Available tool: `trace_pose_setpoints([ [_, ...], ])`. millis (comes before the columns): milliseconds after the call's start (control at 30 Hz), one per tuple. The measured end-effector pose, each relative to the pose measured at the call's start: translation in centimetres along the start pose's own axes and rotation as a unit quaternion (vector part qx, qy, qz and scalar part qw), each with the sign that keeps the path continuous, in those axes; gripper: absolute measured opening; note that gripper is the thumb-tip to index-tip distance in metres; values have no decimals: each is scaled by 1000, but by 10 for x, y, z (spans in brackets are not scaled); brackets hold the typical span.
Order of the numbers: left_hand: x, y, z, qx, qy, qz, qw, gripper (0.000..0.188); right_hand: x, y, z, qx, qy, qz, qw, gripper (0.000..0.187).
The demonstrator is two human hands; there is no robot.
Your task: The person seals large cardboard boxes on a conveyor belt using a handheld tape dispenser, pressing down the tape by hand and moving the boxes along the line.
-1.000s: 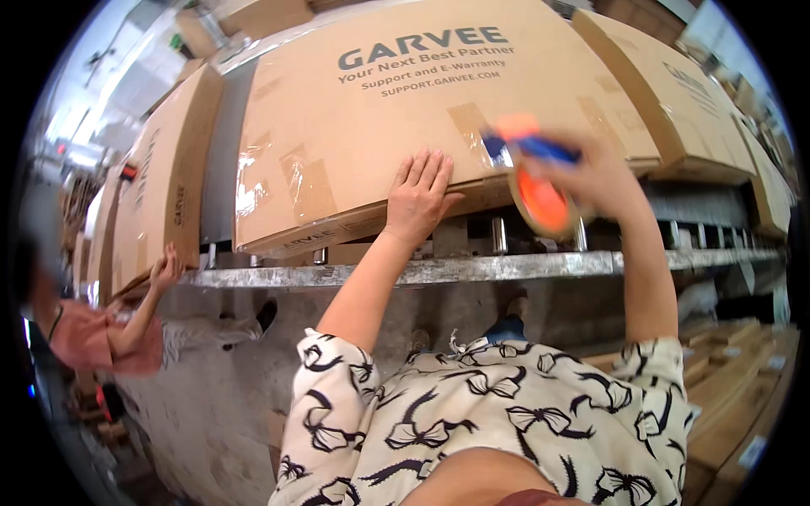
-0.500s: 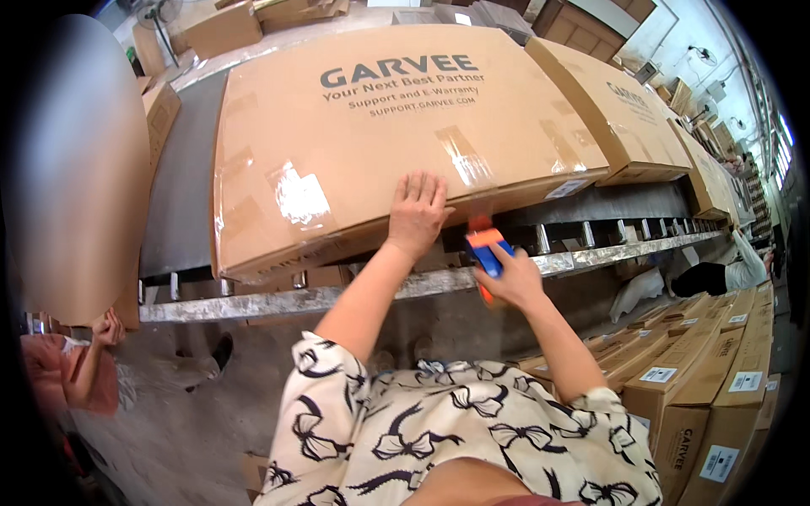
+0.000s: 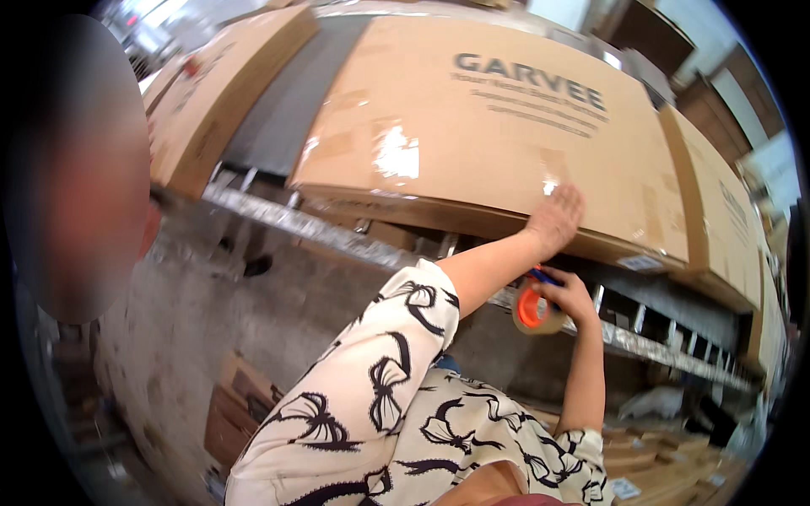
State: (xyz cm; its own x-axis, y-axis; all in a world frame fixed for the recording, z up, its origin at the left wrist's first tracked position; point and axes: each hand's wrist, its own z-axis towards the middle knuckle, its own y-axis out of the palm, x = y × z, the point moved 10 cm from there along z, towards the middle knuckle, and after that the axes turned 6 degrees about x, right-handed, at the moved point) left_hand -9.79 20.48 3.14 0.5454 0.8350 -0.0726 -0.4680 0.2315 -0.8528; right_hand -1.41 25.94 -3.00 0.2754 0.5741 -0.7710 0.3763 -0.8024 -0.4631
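The right hand (image 3: 572,295) covers part of the tape dispenser (image 3: 531,307) — most of its grip is hidden; the left hand (image 3: 557,221) is slightly blurred, as is the dark print (image 3: 531,80) on the large carton (image 3: 481,152); a smooth blur (image 3: 93,185) masks much of the left side; the metal rail (image 3: 337,239) disappears behind the left forearm (image 3: 489,268); the label (image 3: 641,263) is too small to read.
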Motion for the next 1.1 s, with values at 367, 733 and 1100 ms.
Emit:
trace_pose_setpoints([
  [367,-302,-159,-246,6,-64,28,998,72,-178,69,-85,39,-199,-78,976,57],
  [733,-295,-161,-252,142,-24,-63,988,57,-344,143,26,217,-103,-323,915,57],
  [1100,-294,-164,-232,5,-80,-111,991,43,-216,220,-13,201,9,-360,911,58],
])
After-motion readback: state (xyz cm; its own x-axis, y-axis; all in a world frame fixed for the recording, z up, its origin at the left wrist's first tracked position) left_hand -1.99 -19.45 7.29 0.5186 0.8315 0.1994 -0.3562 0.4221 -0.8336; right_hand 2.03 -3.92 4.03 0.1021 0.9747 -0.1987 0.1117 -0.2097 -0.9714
